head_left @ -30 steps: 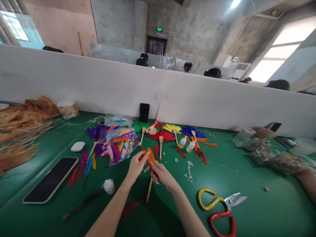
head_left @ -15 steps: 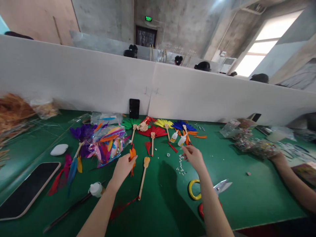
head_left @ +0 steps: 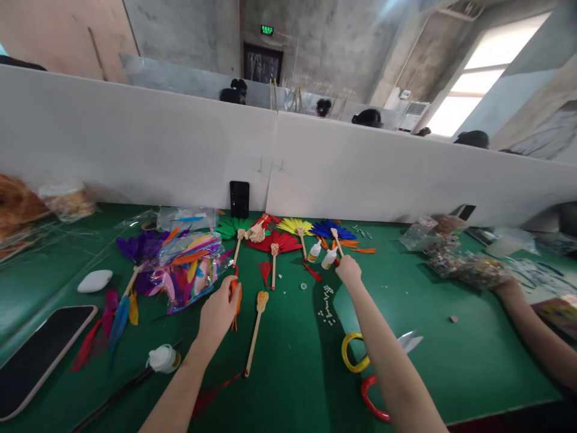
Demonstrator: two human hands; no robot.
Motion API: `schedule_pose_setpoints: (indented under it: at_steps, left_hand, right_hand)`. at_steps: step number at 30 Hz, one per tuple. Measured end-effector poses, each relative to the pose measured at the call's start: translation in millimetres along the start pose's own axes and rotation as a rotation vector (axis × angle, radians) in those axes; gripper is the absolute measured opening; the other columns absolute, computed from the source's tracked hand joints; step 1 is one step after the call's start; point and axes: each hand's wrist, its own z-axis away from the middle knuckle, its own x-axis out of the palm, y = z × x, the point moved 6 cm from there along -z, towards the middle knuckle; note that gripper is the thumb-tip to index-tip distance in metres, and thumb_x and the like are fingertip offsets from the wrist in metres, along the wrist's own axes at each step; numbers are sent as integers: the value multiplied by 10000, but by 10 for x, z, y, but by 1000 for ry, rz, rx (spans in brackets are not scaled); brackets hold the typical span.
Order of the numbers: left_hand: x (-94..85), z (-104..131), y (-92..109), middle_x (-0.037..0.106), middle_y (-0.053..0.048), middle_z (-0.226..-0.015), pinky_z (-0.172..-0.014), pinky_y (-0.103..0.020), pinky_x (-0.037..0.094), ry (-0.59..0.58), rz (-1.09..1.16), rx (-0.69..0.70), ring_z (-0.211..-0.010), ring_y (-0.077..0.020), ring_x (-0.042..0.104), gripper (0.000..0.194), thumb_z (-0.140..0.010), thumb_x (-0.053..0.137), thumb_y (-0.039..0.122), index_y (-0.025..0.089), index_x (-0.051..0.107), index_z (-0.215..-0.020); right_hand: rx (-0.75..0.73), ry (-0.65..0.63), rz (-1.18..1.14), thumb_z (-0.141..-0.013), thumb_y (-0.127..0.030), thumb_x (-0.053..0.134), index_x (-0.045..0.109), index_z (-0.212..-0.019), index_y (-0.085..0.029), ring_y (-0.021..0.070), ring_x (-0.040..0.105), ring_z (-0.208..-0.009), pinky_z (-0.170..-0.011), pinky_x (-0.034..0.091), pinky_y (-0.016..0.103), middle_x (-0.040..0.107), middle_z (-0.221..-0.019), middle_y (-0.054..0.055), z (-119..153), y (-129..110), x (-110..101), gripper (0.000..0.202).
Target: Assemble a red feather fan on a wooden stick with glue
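Observation:
My left hand (head_left: 220, 308) is closed around a small bundle of orange feathers (head_left: 237, 308), which hangs beside its fingertips. Farther right, my right hand (head_left: 349, 269) has its fingers curled at the lower handle end of the blue feather fan (head_left: 334, 230); the fingers themselves are mostly hidden. Two small white glue bottles (head_left: 329, 258) stand just left of that hand. Between my hands lies a bare wooden fan handle (head_left: 256, 337) with a red tassel. Small white beads (head_left: 327, 305) are scattered below my right hand. Green, red (head_left: 282, 241) and yellow (head_left: 296, 225) feather fans lie at the back.
Scissors (head_left: 354, 355) with yellow and red grips lie under my right forearm. At left are a bag of coloured feathers (head_left: 192, 273), a purple fan (head_left: 135, 246), a phone (head_left: 42, 355) and a glue bottle (head_left: 162, 359). Another person's arm (head_left: 534, 325) reaches in from the right.
My right hand has moved up from above the beads to the blue fan's handle, and its fingers have closed. My left hand stays with the orange feathers; the view has shifted slightly.

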Motion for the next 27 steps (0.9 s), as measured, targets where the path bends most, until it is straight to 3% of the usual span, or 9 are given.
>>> schedule_pose_setpoints:
  at_steps: [5, 9, 11, 14, 17, 19, 20, 23, 27]
  left_hand:
    - [-8, 21, 26, 553, 21, -599, -457, -203, 257, 2, 27, 12, -509, -141, 539, 290, -907, 356, 335, 215, 499, -1129]
    - [-51, 27, 39, 497, 36, -556, -461, -207, 246, 48, 58, 20, -475, -134, 503, 273, -893, 373, 325, 218, 526, -1092]
    - [-87, 33, 62, 451, 47, -530, -470, -210, 254, 85, 131, 46, -462, -131, 472, 272, -882, 385, 341, 216, 543, -1065]
    - [-118, 64, 138, 370, 61, -504, -470, -217, 266, 72, 373, 108, -447, -126, 411, 346, -865, 388, 438, 194, 567, -1032]
    - [16, 156, 306, 332, 67, -502, -446, -213, 258, -251, 655, 160, -437, -109, 350, 455, -844, 374, 522, 163, 594, -1016]
    - [111, 250, 419, 368, 59, -522, -444, -203, 272, -477, 768, 175, -454, -97, 355, 453, -823, 408, 536, 158, 618, -960]
    - [131, 273, 446, 391, 55, -528, -445, -200, 282, -523, 788, 175, -461, -94, 365, 433, -809, 437, 534, 157, 628, -906]
    - [70, 184, 343, 398, 56, -494, -441, -202, 292, -368, 713, 138, -449, -95, 376, 394, -788, 470, 516, 155, 615, -731]
    - [-60, -24, 37, 331, 80, -467, -447, -209, 266, -162, 589, 85, -422, -101, 356, 353, -795, 434, 457, 152, 611, -822]
  right_hand:
    - [48, -29, -68, -875, -292, 543, 561, -1069, -138, 175, 601, -897, -768, 509, 367, 595, -1058, 65, 10, 104, -128, 248]
    - [64, -41, -209, -824, -214, 589, 639, -855, -93, 192, 643, -740, -655, 520, 332, 670, -829, 107, 138, 289, -402, 134]
    - [19, -45, -318, -799, -185, 579, 660, -755, -91, 213, 656, -656, -577, 510, 309, 686, -719, 146, 323, 344, -545, 132]
    - [-127, -99, -494, -813, -268, 538, 671, -813, -133, 185, 662, -619, -503, 493, 254, 715, -765, 114, 812, 214, -592, 190]
    - [-445, -393, -767, -761, -377, 587, 663, -872, -144, 153, 611, -481, -382, 428, 231, 715, -744, 87, 1517, -315, -266, 269]
    - [-536, -598, -808, -756, -393, 587, 659, -801, -158, 133, 574, -421, -342, 384, 212, 704, -684, 61, 1947, -677, 105, 250]
    - [-579, -670, -808, -760, -376, 584, 657, -766, -161, 128, 563, -411, -338, 374, 208, 693, -660, 48, 2115, -842, 284, 227]
    - [-672, -698, -837, -790, -365, 561, 660, -770, -167, 121, 552, -402, -356, 386, 210, 666, -622, 26, 2351, -1181, 624, 222]
    - [-661, -676, -826, -817, -406, 526, 638, -956, -200, 104, 534, -362, -343, 389, 217, 689, -742, 30, 2318, -1215, 655, 273]
